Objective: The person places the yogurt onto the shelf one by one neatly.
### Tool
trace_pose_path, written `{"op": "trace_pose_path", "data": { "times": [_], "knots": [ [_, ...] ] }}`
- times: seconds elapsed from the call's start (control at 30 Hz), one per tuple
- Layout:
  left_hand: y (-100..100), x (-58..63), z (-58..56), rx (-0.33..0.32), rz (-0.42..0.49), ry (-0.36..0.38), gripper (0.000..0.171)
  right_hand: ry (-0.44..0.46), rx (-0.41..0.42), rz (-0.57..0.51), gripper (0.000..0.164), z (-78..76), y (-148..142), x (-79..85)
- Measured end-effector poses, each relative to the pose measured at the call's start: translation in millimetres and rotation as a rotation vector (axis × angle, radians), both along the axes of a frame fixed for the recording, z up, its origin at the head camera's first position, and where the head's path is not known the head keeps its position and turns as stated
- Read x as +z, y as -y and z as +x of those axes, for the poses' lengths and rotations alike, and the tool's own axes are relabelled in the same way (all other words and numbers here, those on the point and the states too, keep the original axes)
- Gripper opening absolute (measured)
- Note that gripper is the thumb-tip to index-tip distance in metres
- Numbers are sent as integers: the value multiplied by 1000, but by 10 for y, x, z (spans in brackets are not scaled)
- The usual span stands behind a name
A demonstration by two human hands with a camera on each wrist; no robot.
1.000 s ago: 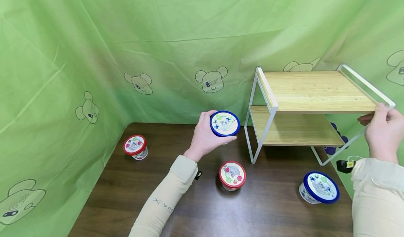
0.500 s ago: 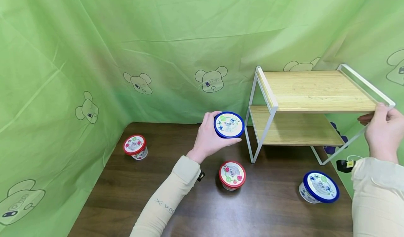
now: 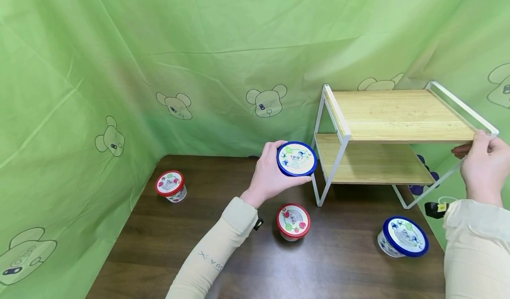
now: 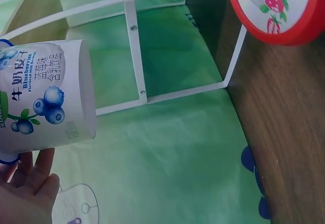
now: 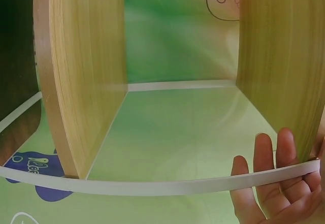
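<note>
My left hand [image 3: 272, 173] grips a blue-lidded tub [image 3: 296, 159] of blueberry milk drink, raised above the table just left of the shelf rack. In the left wrist view the white side of the blueberry tub [image 4: 45, 94] shows its printed berries, with fingers [image 4: 38, 178] beneath it. At the right, my right hand [image 3: 484, 166] holds the front corner of the two-tier shelf rack [image 3: 402, 115], which has pale wooden boards and a white metal frame. In the right wrist view, fingers [image 5: 264, 155] curl around the white frame bar [image 5: 152, 187]. Both boards carry nothing.
A red-lidded tub [image 3: 293, 220] stands on the dark wooden table [image 3: 338, 263] in front of my left hand. Another red-lidded tub [image 3: 171, 185] is at the far left. A second blue-lidded tub [image 3: 403, 237] stands before the rack. Green printed cloth [image 3: 215, 69] hangs behind.
My left hand has carried the blue-lidded tub a little to the right, closer to the rack's left side. The right hand and the other tubs have stayed in place.
</note>
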State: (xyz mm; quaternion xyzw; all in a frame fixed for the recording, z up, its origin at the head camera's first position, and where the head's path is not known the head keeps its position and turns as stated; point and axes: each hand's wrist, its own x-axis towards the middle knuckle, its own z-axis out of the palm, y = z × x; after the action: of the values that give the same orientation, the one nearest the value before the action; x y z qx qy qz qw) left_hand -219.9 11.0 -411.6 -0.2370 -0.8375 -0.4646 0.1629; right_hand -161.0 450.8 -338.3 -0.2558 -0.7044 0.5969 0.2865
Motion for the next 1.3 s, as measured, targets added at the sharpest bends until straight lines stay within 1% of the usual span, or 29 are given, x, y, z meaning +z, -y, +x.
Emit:
{"op": "trace_pose_path", "data": {
  "times": [0.13,0.3,0.5,0.67,0.83,1.0,1.13,1.3],
  "knots": [
    [-42,13,32,-12,5,13,100,10,1,9,23,-1,-2,0],
    [-88,15,70,-45,9,31,100,7,-27,35,25,-8,-7,-15],
    [-163,33,108,-78,20,19,100,13,-27,22,25,-6,-13,-19],
    [-241,42,159,-119,20,17,99,6,-22,14,24,-5,-6,-5],
    [-304,68,219,-148,17,10,100,22,-24,48,24,-6,3,2],
    [-342,101,274,-168,25,24,101,43,-25,65,24,-9,0,-5],
    [-365,95,302,-183,19,26,100,11,-34,68,25,-23,-2,-13],
    [-399,66,327,-225,7,17,99,-16,-40,60,27,-30,-11,-22]
  ]
}}
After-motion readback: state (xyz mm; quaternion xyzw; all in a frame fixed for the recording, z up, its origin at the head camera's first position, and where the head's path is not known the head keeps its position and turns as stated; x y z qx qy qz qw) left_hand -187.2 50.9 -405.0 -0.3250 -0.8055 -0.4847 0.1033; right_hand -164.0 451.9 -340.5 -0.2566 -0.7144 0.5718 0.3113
